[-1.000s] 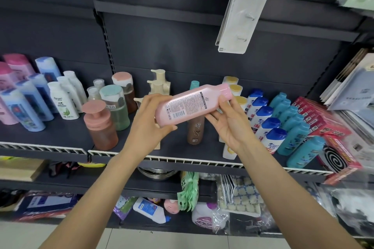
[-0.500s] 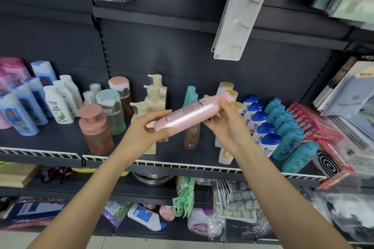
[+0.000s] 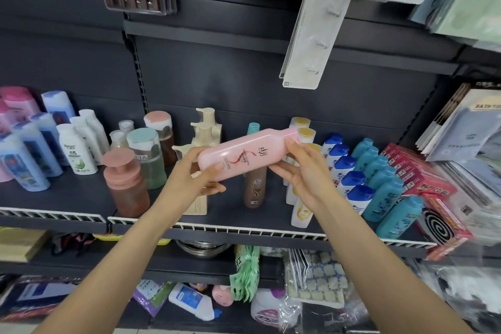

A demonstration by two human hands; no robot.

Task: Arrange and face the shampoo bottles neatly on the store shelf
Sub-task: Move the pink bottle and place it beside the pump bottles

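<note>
Around me: brown bottle [image 3: 254, 187] stands on the shelf [image 3: 244, 233] right below what I'm holding, with cream pump bottles [image 3: 206, 130] behind my left hand and a teal-capped bottle [image 3: 253, 127] poking up behind.
To the left: a squat terracotta pump bottle [image 3: 126, 184], a green bottle [image 3: 147, 160], white bottles [image 3: 77, 154], then light blue bottles [image 3: 24, 163] at the edge.
To the right: yellow-capped white bottles [image 3: 301, 209] partly hidden by my right wrist, blue-capped white bottles [image 3: 352, 184] in a row, teal bottles [image 3: 393, 198] beside them, red boxes [image 3: 423, 176] further out.
In the way: a white hook strip [image 3: 311, 30] hangs down from above.
Pink bottle [image 3: 244, 154]: up in front of the shelf, lying almost sideways, cap end tilted up to the right, printed front with red swirl facing me.
Left hand [image 3: 195, 179]: gripping the bottom end, fingers wrapped under, thumb on top.
Right hand [image 3: 301, 171]: holding the neck end, fingers curled round it.
Lower shelf: packets and a white bottle [image 3: 192, 304] lying on its side.
</note>
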